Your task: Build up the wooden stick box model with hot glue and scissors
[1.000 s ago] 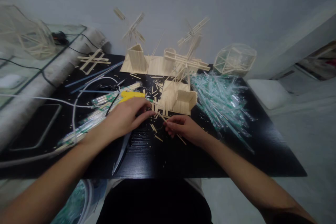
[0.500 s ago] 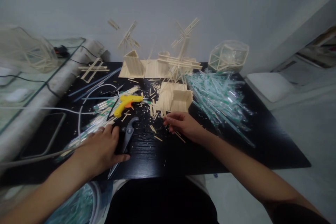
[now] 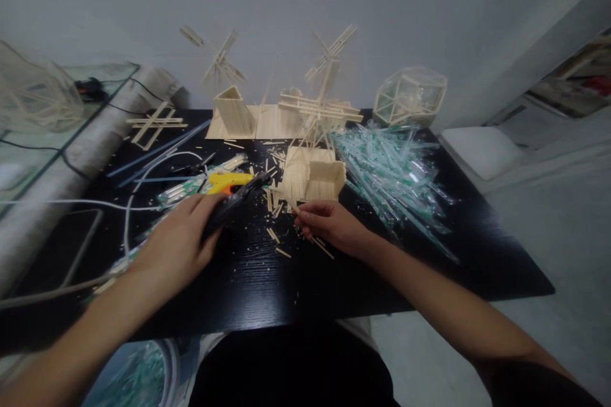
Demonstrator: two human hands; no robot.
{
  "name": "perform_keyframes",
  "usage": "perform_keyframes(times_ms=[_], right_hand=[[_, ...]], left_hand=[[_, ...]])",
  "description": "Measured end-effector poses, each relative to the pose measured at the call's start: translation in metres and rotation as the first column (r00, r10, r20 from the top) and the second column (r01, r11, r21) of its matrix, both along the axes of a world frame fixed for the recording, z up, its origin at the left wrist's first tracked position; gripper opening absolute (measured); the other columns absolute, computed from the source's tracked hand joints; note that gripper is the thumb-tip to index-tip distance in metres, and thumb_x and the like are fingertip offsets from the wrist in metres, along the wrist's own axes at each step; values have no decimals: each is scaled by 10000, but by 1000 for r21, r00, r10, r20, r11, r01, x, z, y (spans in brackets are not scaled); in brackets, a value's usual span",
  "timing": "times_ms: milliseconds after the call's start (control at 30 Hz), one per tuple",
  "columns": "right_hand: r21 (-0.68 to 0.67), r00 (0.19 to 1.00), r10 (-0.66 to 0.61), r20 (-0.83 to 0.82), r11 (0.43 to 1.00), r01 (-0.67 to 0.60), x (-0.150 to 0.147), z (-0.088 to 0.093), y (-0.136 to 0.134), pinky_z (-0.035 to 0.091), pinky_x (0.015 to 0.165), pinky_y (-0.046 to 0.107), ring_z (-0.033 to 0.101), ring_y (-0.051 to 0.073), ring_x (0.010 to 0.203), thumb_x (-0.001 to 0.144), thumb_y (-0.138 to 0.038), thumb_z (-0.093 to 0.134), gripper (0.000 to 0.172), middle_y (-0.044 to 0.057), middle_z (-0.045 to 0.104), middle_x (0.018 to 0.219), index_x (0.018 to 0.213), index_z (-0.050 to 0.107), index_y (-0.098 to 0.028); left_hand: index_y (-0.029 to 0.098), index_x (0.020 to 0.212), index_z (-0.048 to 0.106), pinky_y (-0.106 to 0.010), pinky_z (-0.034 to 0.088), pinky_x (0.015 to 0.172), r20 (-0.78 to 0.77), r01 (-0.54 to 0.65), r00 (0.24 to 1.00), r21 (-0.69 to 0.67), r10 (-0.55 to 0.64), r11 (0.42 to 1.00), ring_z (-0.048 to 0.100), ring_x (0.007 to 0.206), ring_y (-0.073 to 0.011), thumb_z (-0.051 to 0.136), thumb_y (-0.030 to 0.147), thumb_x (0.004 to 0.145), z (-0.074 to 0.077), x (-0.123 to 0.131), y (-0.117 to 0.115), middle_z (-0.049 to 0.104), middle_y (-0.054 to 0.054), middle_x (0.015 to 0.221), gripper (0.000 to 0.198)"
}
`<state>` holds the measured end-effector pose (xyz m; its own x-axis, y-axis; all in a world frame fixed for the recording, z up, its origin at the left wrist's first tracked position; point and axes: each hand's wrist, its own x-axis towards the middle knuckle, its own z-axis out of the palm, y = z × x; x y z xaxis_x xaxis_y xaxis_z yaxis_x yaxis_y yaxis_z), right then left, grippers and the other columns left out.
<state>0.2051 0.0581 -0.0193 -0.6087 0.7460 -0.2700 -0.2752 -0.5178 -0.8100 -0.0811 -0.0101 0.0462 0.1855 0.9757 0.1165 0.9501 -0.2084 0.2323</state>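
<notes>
My left hand is closed around a dark pair of shears, raised above the table with its head pointing right. Behind the shears lies a yellow hot glue gun, partly covered by them. My right hand pinches a thin wooden stick between thumb and fingertips. Just beyond that hand stands a windmill model of wooden sticks, with an open box on its base. Short cut sticks and crumbs lie between the hands.
Clear and green plastic wrappers are heaped at the right. More windmill models stand at the back, beside a polyhedral stick frame. A white cable curves across the left. Below the table edge is a bin of wrappers.
My left hand has picked the shears up from the table and swung their head up and right, in front of the glue gun. My right hand has barely moved; the view has shifted slightly.
</notes>
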Motion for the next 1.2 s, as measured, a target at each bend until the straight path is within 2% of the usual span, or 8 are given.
perform_keyframes(times_ms=[133,267,467,667,1000,1200], right_hand=[[-14,1000,-10,0,1000,10,2,1,1,486,578,221,590,72,590,706,-362,913,311,-4,704,767,866,738,-162],[2,1000,-20,5,1000,20,4,4,2,483,577,215,580,71,584,715,-374,908,306,-19,674,736,830,728,-156],[47,1000,-23,17,999,22,5,5,3,464,563,214,557,71,574,750,-402,883,310,-20,648,714,776,706,-149],[51,999,-5,38,999,3,5,6,2,449,556,210,547,71,572,743,-403,886,294,-28,634,705,771,717,-163],[102,999,10,48,995,-14,6,2,2,420,526,214,526,76,553,757,-415,870,303,-30,618,680,741,699,-166],[75,998,-7,61,997,2,7,5,0,393,501,205,482,62,522,732,-422,887,318,-37,606,662,735,697,-166]], left_hand=[[136,1337,533,-496,492,1019,119,98,987,87,-108,991,610,1159,-339,477,307,956,-2,27,27,624,-169,1250,421],[127,1278,577,-468,493,997,166,198,963,87,-210,976,607,1121,-313,539,261,905,-12,40,42,628,-153,1200,398],[190,1330,578,-459,495,974,152,221,962,44,-225,974,591,1118,-303,589,218,857,-26,36,37,617,-120,1194,473],[197,1310,591,-437,492,964,218,230,946,66,-239,971,589,1108,-283,580,210,880,-25,39,33,623,-112,1175,430],[185,1234,585,-419,503,913,189,247,949,52,-252,968,601,1050,-281,584,202,865,-30,41,32,612,-107,1118,369],[189,1192,580,-384,510,846,165,244,956,16,-243,970,621,958,-256,567,219,887,-28,45,29,616,-89,1040,307]])
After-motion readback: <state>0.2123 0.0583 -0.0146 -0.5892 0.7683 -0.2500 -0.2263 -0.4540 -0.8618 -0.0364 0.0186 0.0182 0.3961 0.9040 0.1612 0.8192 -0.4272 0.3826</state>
